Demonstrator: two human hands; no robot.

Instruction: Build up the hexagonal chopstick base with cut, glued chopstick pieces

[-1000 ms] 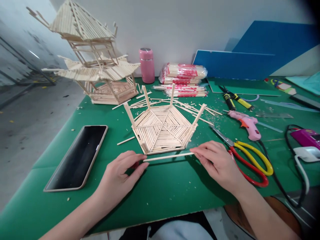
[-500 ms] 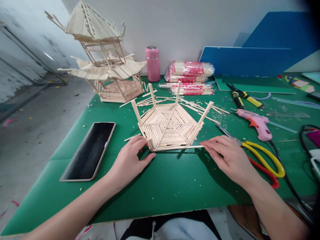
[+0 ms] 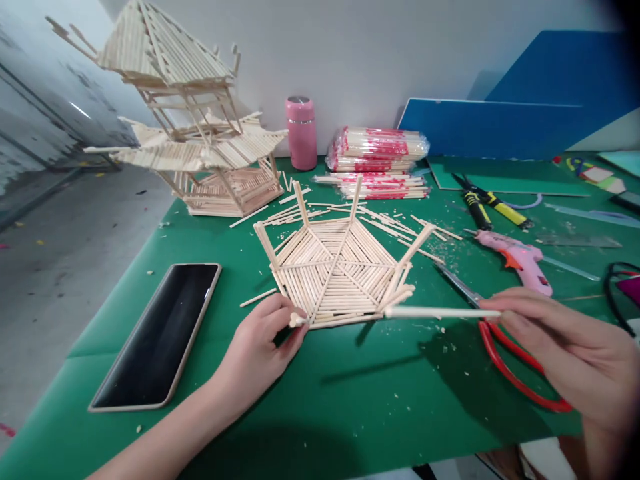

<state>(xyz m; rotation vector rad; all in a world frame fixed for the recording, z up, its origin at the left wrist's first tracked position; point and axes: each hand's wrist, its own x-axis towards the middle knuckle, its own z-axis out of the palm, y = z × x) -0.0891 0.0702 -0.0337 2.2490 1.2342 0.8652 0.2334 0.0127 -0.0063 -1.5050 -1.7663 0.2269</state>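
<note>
A hexagonal frame of wooden sticks (image 3: 345, 261) lies on the green table, with short upright posts at its corners. My left hand (image 3: 263, 343) is closed at its near left corner, with thumb and fingers pinching the short post (image 3: 299, 320) there. Off to the right, my right hand (image 3: 575, 353) grips one end of a slim wooden stick (image 3: 443, 312) between thumb and fingers. That stick is raised above the table, its shadow falling below, and its other end points left toward the frame's near right corner. Scissors (image 3: 520, 387) with a red handle lie partly hidden under my right hand.
A stick pagoda model (image 3: 200, 153) stands at the back left beside a pink flask (image 3: 301, 137) and bagged sticks (image 3: 377, 150). A phone (image 3: 157, 337) lies at left. Pliers (image 3: 493, 200) and a pink glue gun (image 3: 517, 257) lie at right, with loose stick pieces behind the frame.
My right hand has moved right and up, carrying the stick away from the frame's near edge. My left hand remains at the near left corner. The view has shifted slightly.
</note>
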